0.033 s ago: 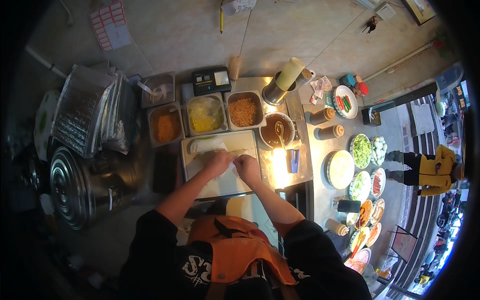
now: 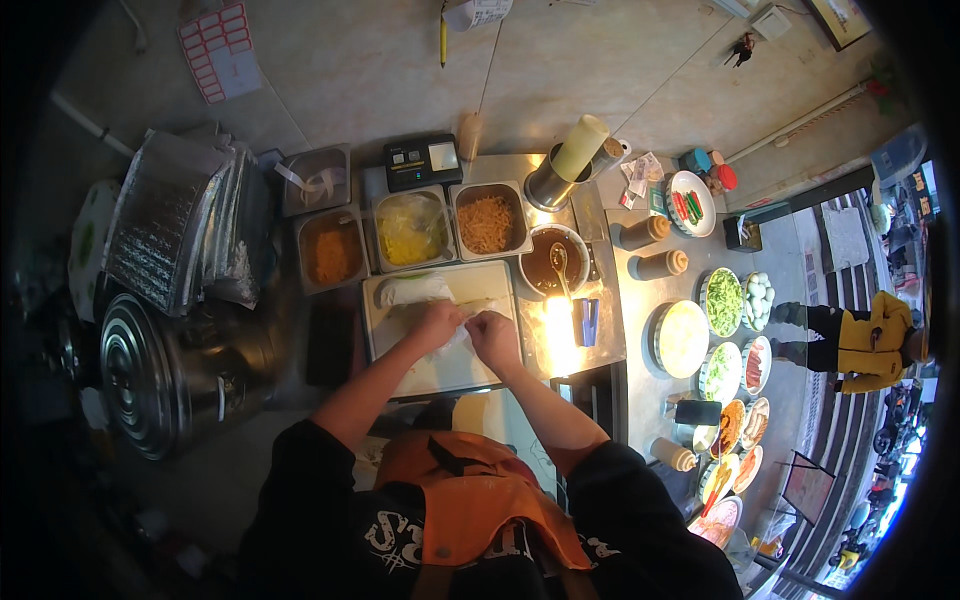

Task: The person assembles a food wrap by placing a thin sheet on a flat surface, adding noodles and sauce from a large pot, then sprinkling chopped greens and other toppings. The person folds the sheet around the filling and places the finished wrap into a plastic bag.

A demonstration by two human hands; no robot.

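The left hand (image 2: pixel 438 326) and right hand (image 2: pixel 494 337) have fingers pinched on thin plastic (image 2: pixel 446 348); uneven pulling could tear it, or nudge the white bundle (image 2: pixel 414 289) just beyond them.

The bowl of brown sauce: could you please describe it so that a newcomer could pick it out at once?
Start from the pale rectangular board under the person's left hand and right hand. Beside its far right corner sits the bowl of brown sauce. Unlike the squarish metal pans to its left, it is round and holds a spoon.
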